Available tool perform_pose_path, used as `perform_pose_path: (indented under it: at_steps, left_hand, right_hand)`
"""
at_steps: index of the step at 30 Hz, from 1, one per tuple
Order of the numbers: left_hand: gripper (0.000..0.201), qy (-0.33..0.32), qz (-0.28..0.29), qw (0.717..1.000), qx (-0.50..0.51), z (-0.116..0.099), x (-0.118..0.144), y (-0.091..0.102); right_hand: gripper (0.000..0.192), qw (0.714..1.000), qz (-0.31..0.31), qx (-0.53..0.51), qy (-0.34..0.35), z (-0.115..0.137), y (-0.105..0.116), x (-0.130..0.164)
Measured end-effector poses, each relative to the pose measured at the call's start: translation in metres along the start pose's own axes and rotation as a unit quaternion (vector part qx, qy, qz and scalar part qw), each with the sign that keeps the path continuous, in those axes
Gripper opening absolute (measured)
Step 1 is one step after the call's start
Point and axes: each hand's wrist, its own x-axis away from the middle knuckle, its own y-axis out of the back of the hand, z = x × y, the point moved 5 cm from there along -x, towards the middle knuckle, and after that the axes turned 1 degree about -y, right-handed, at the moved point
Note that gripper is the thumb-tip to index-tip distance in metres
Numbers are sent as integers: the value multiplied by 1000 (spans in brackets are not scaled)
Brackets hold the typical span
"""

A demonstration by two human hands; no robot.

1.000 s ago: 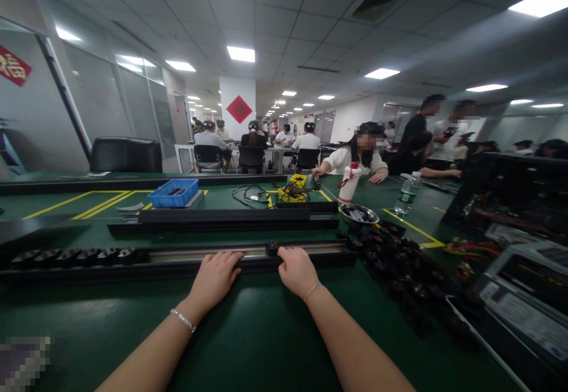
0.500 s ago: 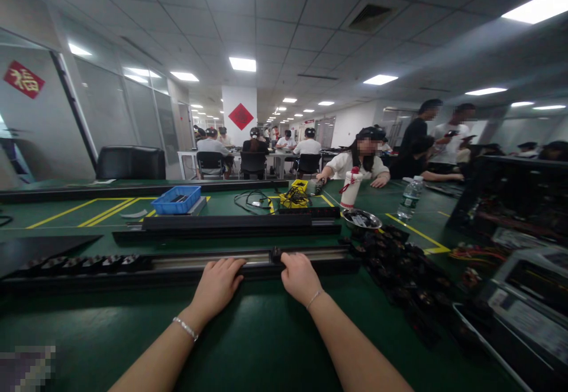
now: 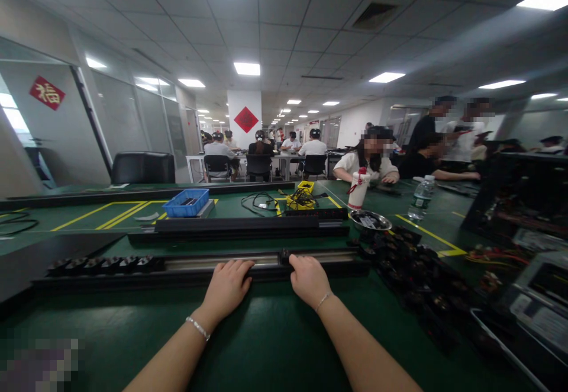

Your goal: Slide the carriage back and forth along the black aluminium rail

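A long black rail (image 3: 146, 282) with a pale metal channel lies across the green table in front of me. My left hand (image 3: 226, 288) grips its near edge, fingers laid over the channel and thumb at the front. My right hand (image 3: 308, 279) is closed on a small black block (image 3: 284, 256) sitting in the channel; its fingertips partly hide the block. Several black pieces with metal tops (image 3: 100, 264) stand in a row at the rail's left end. To the right of the rail lies a heap of similar-looking dark parts (image 3: 417, 267).
Behind the rail lies another black bar (image 3: 239, 225). Further back are a blue bin (image 3: 186, 203), a yellow box with cables (image 3: 300, 201), a metal bowl (image 3: 371, 221), a white tumbler (image 3: 358, 190) and a water bottle (image 3: 421, 198). Open computer cases (image 3: 536, 321) stand at right. A person (image 3: 370, 158) sits opposite.
The view has swung slightly left, so everything sits further right. My hands keep their places on the rail and block. The person opposite has drawn back an outstretched arm.
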Motion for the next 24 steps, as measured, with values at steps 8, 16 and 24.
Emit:
perform_pose_path:
  at_steps: [8,16,24]
  left_hand:
    - [34,2,2,1000,-2,0,0,1]
    - [34,2,5,1000,5,0,0,1]
    - [34,0,0,1000,1,1,0,-1]
  right_hand:
    - [24,1000,-3,10,-9,-3,0,-1]
    - [25,999,5,20,-45,-12,3,-1]
    - [25,999,-1,11,-43,-15,4,0]
